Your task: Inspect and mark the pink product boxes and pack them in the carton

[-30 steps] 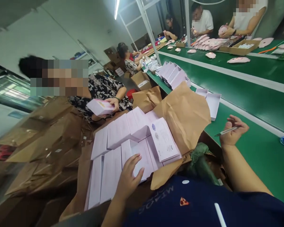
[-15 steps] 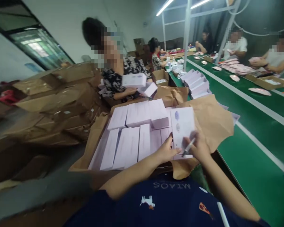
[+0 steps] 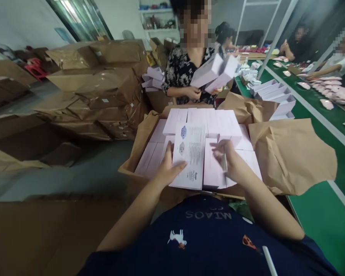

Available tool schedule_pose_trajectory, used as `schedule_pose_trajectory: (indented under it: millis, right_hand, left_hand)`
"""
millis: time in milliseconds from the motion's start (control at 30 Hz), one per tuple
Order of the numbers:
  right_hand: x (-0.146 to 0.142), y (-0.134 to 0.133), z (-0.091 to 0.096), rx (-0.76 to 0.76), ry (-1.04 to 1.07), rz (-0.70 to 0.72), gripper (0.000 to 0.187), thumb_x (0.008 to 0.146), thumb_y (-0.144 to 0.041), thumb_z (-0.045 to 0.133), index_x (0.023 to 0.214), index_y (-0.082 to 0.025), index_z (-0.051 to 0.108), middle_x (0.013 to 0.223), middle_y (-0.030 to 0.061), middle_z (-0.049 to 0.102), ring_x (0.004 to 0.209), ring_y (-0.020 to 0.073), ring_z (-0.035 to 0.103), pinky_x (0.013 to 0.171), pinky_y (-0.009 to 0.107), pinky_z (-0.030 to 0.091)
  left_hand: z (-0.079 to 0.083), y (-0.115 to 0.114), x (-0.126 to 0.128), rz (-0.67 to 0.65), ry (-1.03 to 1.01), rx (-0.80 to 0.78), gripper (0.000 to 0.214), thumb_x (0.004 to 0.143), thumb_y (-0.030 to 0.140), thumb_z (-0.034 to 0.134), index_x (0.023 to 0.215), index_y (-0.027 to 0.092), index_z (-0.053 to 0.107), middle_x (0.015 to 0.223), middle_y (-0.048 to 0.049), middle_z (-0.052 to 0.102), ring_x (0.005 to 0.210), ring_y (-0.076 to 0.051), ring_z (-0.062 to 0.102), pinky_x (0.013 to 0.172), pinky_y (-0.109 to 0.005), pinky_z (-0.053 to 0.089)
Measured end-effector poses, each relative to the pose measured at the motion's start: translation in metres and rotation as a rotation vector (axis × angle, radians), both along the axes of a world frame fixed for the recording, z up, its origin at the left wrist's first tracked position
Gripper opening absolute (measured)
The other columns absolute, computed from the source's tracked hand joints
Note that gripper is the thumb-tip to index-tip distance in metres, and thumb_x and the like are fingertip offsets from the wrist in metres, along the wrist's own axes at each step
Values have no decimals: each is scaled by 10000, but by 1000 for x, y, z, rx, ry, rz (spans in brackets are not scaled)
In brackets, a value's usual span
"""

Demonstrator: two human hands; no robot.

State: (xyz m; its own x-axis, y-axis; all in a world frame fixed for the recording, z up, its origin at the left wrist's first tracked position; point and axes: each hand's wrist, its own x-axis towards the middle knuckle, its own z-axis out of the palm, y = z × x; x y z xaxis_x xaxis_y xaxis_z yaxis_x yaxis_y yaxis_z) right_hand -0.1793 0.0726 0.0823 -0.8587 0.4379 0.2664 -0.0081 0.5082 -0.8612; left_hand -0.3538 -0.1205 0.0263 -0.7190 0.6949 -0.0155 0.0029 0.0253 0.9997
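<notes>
My left hand (image 3: 169,168) grips the left edge of a pale pink box (image 3: 189,157), thumb over its face. The box is tilted up toward me, showing printed text and two small device pictures. To its right, my right hand (image 3: 232,161) has a thin pen (image 3: 224,165) between its fingers; it is somewhat blurred. Both hands are above an open brown carton (image 3: 143,143), in which several similar pale boxes (image 3: 199,119) are packed closely in rows.
Across the carton a person (image 3: 172,73) in a flowered top holds two pale boxes (image 3: 208,71). Brown paper (image 3: 293,157) spreads over the right rim. A green work table (image 3: 313,207) runs along the right with open box parts (image 3: 276,96). Wrapped cartons (image 3: 97,88) are stacked left.
My view has turned to the right. My left hand has moved left across the carton with the printed box, and my right hand with the pen has come away from it.
</notes>
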Motion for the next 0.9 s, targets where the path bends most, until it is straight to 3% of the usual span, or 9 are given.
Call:
schedule_pose_trajectory:
  millis: [67,133,200,267,367,467,633,800,900]
  right_hand:
    - [-12,-3,5,-91,188,-58,466,947,-700,398,1139,-278,351,1140,87,630,848,197,685,718,389,568]
    - [-26,-12,12,-195,355,28,451,956,-704,375,1147,-296,367,1027,30,606,653,132,622,544,302,505]
    - [-45,-24,17,-222,353,209,355,989,-625,398,1055,-278,436,858,-13,576,552,104,537,477,265,429]
    - [-68,-34,18,-150,262,270,298,991,-535,467,925,-245,487,719,-31,544,551,106,507,511,267,419]
    - [-101,-37,16,1,132,170,331,927,-489,570,752,-218,496,639,-23,539,586,118,500,552,278,402]
    - [-122,-34,14,117,68,95,323,916,-435,566,699,-216,470,618,-27,511,569,110,452,537,274,348]
    - [-129,-38,12,234,-62,-73,435,840,-366,702,627,-231,347,546,-71,376,526,90,345,515,272,259]
    - [-132,-43,14,252,-146,-128,480,831,-323,729,603,-228,316,524,-83,329,507,81,305,509,274,247]
    - [-135,-45,15,266,-155,-143,483,820,-288,735,595,-228,312,518,-84,317,503,80,303,503,275,241]
  left_hand:
    - [-9,-6,-4,-1,-5,-85,1191,689,463,846,1616,215,140,1674,-167,225,1544,-382,197,1249,-566,184]
    - [-12,-7,-2,-99,-120,-17,1088,743,442,770,1613,205,161,1663,-153,267,1523,-375,261,1229,-564,249]
    - [-13,-5,2,-168,-245,75,1002,760,429,712,1601,198,218,1611,-148,381,1469,-389,366,1176,-564,350]
    - [-13,-3,6,-170,-283,117,975,750,402,695,1595,211,248,1586,-130,427,1453,-392,391,1165,-555,371]
    - [-13,0,8,-159,-219,138,908,767,342,655,1588,239,280,1636,-80,356,1521,-346,279,1239,-527,257]
    - [-14,0,6,-185,-162,107,849,815,298,603,1593,241,268,1653,-72,320,1546,-327,219,1257,-554,189]
    - [-18,-1,4,-213,-116,119,825,835,273,594,1594,266,270,1658,-65,308,1551,-342,189,1243,-582,221]
    - [-19,-3,2,-242,-84,118,858,860,291,581,1617,247,180,1712,-53,119,1563,-313,158,1275,-529,145]
    - [-18,-4,0,-265,-55,129,869,867,286,571,1621,212,145,1713,-78,93,1565,-300,150,1277,-517,142]
